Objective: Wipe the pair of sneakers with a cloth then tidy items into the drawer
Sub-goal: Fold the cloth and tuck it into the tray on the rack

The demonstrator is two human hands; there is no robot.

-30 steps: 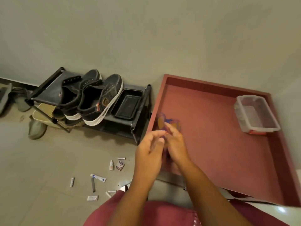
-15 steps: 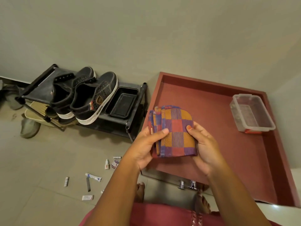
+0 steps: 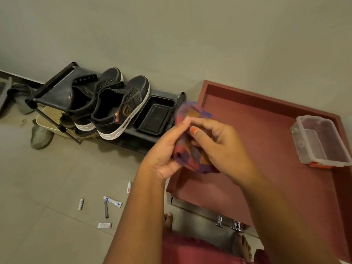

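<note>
Nearest the camera, a dark red garment [image 3: 192, 250] fills the bottom edge, with bare toes [image 3: 242, 246] showing on the tiled floor [image 3: 47, 187] beneath it. Both forearms reach forward from there. The left hand [image 3: 165, 151] and the right hand [image 3: 221, 147] meet over the near left corner of the open red drawer [image 3: 266, 149], and between them they grip a checked cloth [image 3: 192, 151] of purple, orange and red, blurred and bunched. The left fingers [image 3: 183, 123] are closed on its left side, thumb up against the fabric; the right fingers [image 3: 202, 123] curl over its top and front, also clamped on it.

On the floor left of the left forearm lie several small items: a little white tube [image 3: 81, 204], a dark stick [image 3: 106, 209], a white and blue sachet [image 3: 112, 201], a flat white packet [image 3: 105, 225] and a small bottle [image 3: 129, 187].

Two chrome drawer handles [image 3: 227, 221] show below the drawer's front edge. Inside the drawer, at its right side, sits a clear plastic container [image 3: 320, 141] with a red clip.

Farther off, against the wall, a black shoe rack [image 3: 57, 86] carries the pair of dark sneakers [image 3: 110, 103] with white soles, side by side, toes toward the wall. A black tray [image 3: 155, 117] rests just right of them on the same shelf. Grey slippers [image 3: 41, 137] lie beside the rack on the left.
</note>
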